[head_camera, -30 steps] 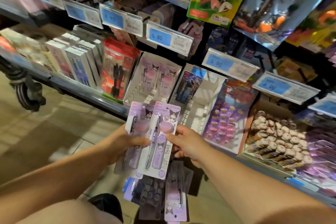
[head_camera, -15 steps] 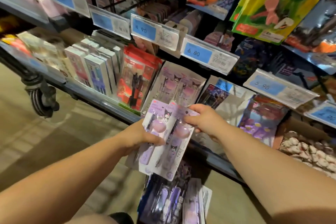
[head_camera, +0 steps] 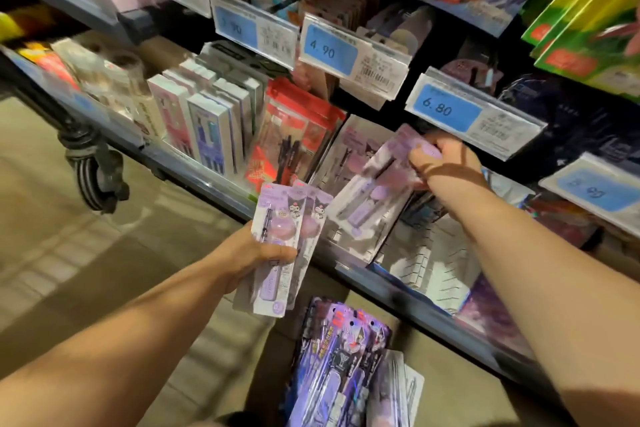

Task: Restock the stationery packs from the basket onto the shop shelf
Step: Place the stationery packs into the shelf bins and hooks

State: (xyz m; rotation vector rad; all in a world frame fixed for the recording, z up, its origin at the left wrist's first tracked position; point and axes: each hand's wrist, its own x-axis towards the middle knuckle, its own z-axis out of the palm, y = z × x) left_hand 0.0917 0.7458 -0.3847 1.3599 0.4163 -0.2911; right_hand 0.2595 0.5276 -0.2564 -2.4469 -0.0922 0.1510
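Pinching one lilac carded pen pack (head_camera: 372,196) by its top, right hand (head_camera: 441,159) feeds it into white shelf tray (head_camera: 429,263); left hand (head_camera: 254,251) grips remaining lilac packs (head_camera: 284,250); next: seat it behind matching stock.

Lowest packs (head_camera: 341,367), partly off-frame

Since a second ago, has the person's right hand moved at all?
Yes. The right hand has risen from beside the left hand to just below the blue 6.80 price label, carrying one lilac carded pen pack.
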